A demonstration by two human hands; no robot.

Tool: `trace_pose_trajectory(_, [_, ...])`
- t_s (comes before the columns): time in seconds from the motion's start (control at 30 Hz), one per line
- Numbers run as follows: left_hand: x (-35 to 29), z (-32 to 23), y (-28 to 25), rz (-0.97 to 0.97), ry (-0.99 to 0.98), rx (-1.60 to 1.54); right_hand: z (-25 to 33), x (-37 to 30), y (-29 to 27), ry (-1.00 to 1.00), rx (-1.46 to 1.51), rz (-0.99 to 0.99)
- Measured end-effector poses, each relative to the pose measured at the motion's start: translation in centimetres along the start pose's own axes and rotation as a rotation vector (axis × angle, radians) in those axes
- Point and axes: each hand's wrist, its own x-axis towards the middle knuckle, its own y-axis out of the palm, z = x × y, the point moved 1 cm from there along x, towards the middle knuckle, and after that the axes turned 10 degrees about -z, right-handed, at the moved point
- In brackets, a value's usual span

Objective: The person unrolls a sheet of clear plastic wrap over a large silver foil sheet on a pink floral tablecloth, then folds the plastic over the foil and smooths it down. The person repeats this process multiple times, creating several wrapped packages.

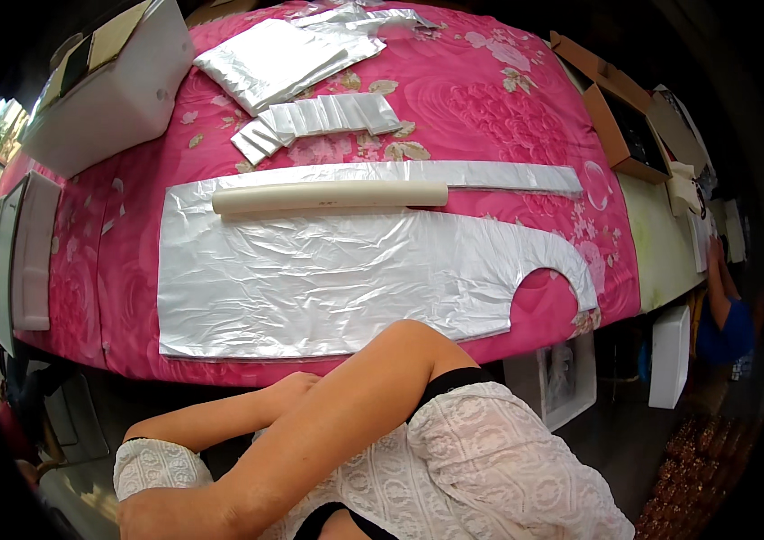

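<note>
My arms are crossed in front of me at the near side of the table. My right hand (pixel 166 515) rests against my left sleeve (pixel 159 464), its fingers not clearly visible. Partly behind my right forearm, my left hand (pixel 295 387) lies near the table's front edge, fingers hidden. Neither hand touches the layered, silvery-white thin plastic sheet (pixel 310 288) spread flat ahead, which has a rounded cutout at its right end. Across its upper part lies a cream-coloured tube (pixel 332 197). A long folded plastic strip (pixel 512 176) extends right beyond the tube.
Pink floral cloth (pixel 463 117) covers the table. Farther back lie a row of small folded plastic packets (pixel 319 119) and larger folded plastic sheets (pixel 278 58). A white foam box (pixel 112 108) stands at left, an open cardboard box (pixel 625 135) at right. Another person's arm (pixel 719 283) shows far right.
</note>
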Motion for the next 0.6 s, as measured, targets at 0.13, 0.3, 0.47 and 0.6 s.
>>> trace_pose_trajectory(0.13, [-0.5, -1.3, -0.2, 0.030, 0.035, 0.098, 5.2, 0.5, 0.7, 0.020, 0.017, 0.215])
trace_pose_trajectory(0.3, [0.1, -1.6, -0.8, 0.054, 0.179, 0.165, 5.1, -1.2, -5.5, 0.122, -0.272, 0.271])
trace_pose_trajectory(0.47, [0.3, -3.9, -2.6, -0.033, 0.150, 0.444, 0.3, -12.5, -23.2, 0.260, -1.391, -0.376])
trace_pose_trajectory(0.6, [0.7, -4.4, -3.0, 0.042, 0.170, 0.491, 3.8, -20.6, -32.1, 0.665, -2.136, -0.266])
